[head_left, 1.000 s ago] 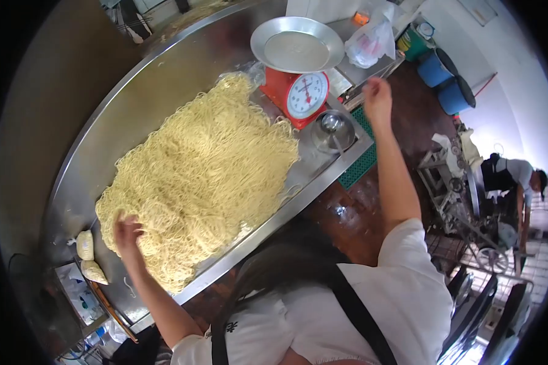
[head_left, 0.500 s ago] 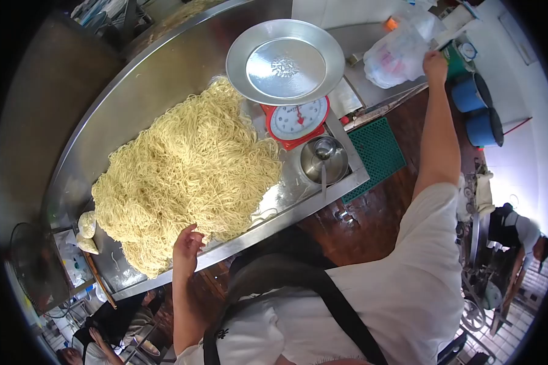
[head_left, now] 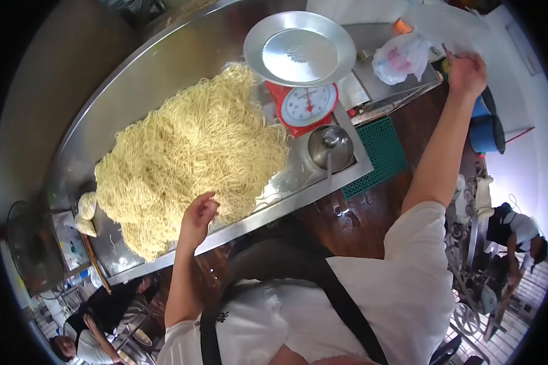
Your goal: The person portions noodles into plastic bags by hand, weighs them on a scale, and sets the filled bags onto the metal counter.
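My left hand (head_left: pixel 198 218) hovers over the near edge of a large heap of pale yellow noodles (head_left: pixel 192 161), its fingers loosely bent and apart with nothing between them. Far to the right, my right hand (head_left: pixel 467 76) is raised with fingers closed on a thin clear plastic bag (head_left: pixel 447 24), which is blurred. Left of that hand, a white plastic bag (head_left: pixel 400 59) with pinkish contents rests on a metal surface. Beside the noodles stands a red dial scale (head_left: pixel 309 104) topped by a round metal pan (head_left: pixel 299 53).
A metal bowl (head_left: pixel 318 152) with a ladle sits by the scale inside the steel counter's rim (head_left: pixel 280 205). On the floor are a green mat (head_left: pixel 380 152) and blue buckets (head_left: pixel 486 135). Small filled bags (head_left: pixel 86 214) lie at left. People are visible at lower left and right.
My right hand has moved right and slightly down, with the clear bag now spread in a blur above it. My left hand has risen a little to the right. The view has shifted slightly.
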`<state>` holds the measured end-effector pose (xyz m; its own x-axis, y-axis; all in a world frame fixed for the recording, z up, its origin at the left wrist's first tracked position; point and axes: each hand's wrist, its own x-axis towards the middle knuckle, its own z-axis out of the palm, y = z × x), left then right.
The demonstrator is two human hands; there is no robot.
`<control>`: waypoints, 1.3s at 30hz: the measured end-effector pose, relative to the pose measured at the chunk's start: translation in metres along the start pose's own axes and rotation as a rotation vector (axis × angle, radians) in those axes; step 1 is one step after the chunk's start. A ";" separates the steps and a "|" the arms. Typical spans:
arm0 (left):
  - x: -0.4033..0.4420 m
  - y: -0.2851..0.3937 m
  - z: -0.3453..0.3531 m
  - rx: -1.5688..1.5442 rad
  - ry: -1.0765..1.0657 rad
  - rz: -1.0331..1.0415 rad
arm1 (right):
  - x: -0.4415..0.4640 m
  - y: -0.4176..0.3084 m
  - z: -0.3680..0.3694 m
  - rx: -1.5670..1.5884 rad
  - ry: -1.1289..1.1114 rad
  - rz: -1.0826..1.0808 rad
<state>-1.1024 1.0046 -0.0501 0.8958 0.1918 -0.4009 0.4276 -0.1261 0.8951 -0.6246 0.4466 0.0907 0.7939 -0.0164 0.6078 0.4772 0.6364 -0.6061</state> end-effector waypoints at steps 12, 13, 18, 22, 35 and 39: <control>0.014 0.057 -0.080 -0.870 -0.557 0.073 | -0.287 0.116 0.408 -0.342 -1.232 0.482; 0.008 0.052 -0.089 -0.801 -0.465 0.079 | -0.301 0.121 0.435 -0.381 -1.254 0.469; -0.011 -0.007 -0.182 -0.713 -0.046 0.203 | -0.347 0.126 0.517 -0.548 -1.140 0.284; -0.025 -0.042 -0.261 -1.020 0.177 0.326 | -0.403 0.148 0.548 -0.639 -0.811 0.238; -0.075 -0.077 -0.311 -0.820 0.350 0.371 | -0.493 0.235 0.595 0.135 -0.042 1.042; -0.104 -0.075 -0.297 -0.963 0.359 0.393 | -0.460 0.213 0.589 0.143 -0.298 0.952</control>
<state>-1.2636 1.2828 -0.0178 0.7949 0.5959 -0.1143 -0.2931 0.5420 0.7876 -1.1105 1.0442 -0.0161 0.6852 0.7281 0.0178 -0.3718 0.3707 -0.8511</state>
